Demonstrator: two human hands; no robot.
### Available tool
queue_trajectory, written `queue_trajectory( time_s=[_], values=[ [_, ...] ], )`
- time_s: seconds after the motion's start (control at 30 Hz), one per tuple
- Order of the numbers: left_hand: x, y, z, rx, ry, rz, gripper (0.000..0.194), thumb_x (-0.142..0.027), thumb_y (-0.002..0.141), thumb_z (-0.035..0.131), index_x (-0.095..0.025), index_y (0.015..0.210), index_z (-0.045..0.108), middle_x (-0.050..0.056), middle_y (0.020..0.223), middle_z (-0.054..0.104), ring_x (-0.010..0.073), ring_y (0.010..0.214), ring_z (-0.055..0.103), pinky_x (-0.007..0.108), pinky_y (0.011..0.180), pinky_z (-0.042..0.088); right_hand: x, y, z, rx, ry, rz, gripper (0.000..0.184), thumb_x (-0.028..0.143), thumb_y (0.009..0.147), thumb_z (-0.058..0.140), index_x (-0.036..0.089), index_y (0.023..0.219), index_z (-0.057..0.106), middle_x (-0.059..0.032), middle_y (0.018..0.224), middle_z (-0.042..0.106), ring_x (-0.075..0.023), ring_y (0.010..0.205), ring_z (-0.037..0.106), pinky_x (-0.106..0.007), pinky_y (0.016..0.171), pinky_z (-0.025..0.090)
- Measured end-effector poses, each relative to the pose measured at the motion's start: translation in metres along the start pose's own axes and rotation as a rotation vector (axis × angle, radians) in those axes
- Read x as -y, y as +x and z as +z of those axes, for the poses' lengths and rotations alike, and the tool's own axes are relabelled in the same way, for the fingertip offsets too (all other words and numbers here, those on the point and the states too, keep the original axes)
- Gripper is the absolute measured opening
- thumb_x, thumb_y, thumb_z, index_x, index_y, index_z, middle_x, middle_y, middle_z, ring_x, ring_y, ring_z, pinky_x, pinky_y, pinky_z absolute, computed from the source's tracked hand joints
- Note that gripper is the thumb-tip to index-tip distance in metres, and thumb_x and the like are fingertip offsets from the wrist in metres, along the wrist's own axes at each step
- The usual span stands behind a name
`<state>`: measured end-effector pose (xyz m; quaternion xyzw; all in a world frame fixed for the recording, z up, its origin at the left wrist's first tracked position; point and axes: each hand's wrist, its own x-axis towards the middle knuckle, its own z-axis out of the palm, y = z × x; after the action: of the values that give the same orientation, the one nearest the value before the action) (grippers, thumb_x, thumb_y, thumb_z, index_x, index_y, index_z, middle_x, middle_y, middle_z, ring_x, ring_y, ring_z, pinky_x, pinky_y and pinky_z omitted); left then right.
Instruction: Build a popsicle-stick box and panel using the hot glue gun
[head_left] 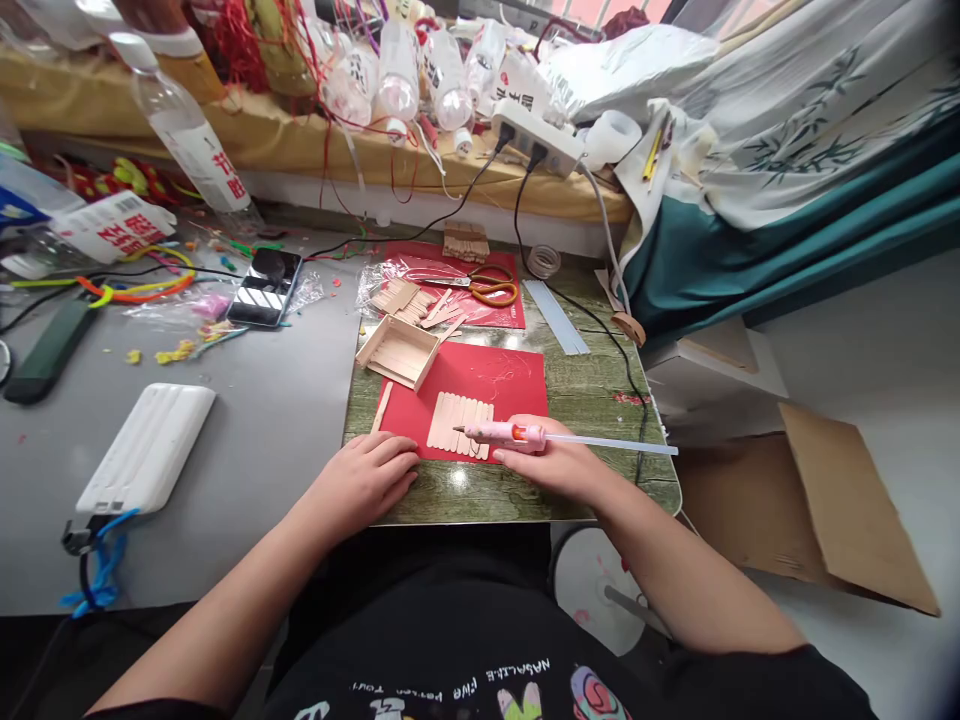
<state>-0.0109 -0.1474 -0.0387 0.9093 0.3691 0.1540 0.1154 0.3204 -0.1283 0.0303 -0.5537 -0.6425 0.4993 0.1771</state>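
A pink hot glue gun (502, 433) is gripped in my right hand (551, 455), a long clear glue stick (615, 443) trailing from its back end. Its nozzle points left over a panel of popsicle sticks (454, 418) laid side by side on a red sheet (491, 365). My left hand (375, 470) lies with fingers stretched out at the sheet's lower left corner, holding nothing. Just above that hand is a single popsicle stick (382, 407). An open box made of sticks (401, 352) sits at the sheet's upper left.
Behind lie orange-handled scissors (491, 285), loose sticks (405, 298), a stick stack (465, 240), spare glue sticks (555, 318) and a tape roll (544, 262). A black cable (600, 325) crosses the right side. A phone (265, 288) and white power bank (146, 447) rest on the grey table.
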Motion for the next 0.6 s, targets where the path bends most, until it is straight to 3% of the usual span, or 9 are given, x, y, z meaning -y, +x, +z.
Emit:
queue_trajectory(
  time_s=[0.13, 0.33, 0.6],
  values=[
    [0.000, -0.001, 0.002, 0.003, -0.006, 0.001, 0.023, -0.030, 0.107, 0.052, -0.025, 0.124, 0.067, 0.007, 0.128, 0.072, 0.0251, 0.113, 0.066, 0.042, 0.097, 0.052, 0.022, 0.014, 0.008, 0.036, -0.270, -0.061, 0.015, 0.033, 0.088, 0.072, 0.023, 0.096, 0.080, -0.0017, 0.080, 0.069, -0.0189, 0.071, 0.062, -0.029, 0.062, 0.043],
    [0.000, -0.002, 0.002, -0.003, 0.022, 0.019, 0.029, -0.033, 0.108, 0.051, -0.024, 0.132, 0.064, 0.008, 0.125, 0.070, 0.0252, 0.111, 0.064, 0.043, 0.095, 0.049, 0.036, 0.024, 0.020, 0.190, -0.311, -0.079, 0.039, 0.035, 0.096, 0.065, 0.035, 0.134, 0.076, -0.0026, 0.116, 0.080, -0.0262, 0.102, 0.072, -0.032, 0.081, 0.054],
    [0.002, -0.003, 0.004, -0.014, 0.039, 0.024, 0.036, -0.033, 0.107, 0.053, -0.023, 0.141, 0.060, 0.009, 0.122, 0.069, 0.0260, 0.111, 0.062, 0.042, 0.093, 0.046, 0.047, 0.029, 0.028, 0.202, -0.508, -0.104, 0.037, 0.029, 0.097, 0.060, 0.035, 0.128, 0.078, 0.0008, 0.094, 0.077, -0.0187, 0.081, 0.067, -0.026, 0.070, 0.045]
  ],
)
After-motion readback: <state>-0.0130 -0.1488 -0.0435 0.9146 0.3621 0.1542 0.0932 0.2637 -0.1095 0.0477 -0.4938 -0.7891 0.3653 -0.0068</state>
